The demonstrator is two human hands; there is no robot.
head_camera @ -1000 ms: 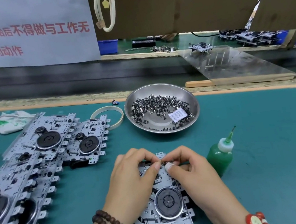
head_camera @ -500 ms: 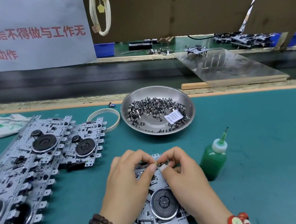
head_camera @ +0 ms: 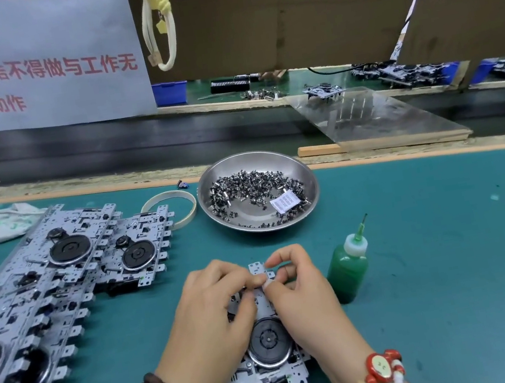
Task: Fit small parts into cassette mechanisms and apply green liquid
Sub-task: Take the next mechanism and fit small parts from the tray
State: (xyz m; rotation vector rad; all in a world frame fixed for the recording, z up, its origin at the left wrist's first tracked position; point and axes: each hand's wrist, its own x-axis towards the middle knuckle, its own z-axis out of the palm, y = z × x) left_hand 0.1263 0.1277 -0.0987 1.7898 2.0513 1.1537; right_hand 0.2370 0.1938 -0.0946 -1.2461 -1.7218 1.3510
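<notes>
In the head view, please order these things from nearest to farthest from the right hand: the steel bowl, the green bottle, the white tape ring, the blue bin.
From the right hand:
1. Green bottle, standing just to its right on the mat.
2. Steel bowl, ahead of the hand, holding small parts.
3. White tape ring, ahead and to the left, beside the bowl.
4. Blue bin, far back beyond the conveyor.

To my right the teal bench [head_camera: 453,258] lies bare past the green squeeze bottle with a needle tip [head_camera: 348,270], which stands just beside my right grip [head_camera: 296,287]. Straight ahead sits the round steel dish of small metal parts [head_camera: 257,190]; stacked silver cassette mechanisms [head_camera: 45,290] crowd my left.
</notes>
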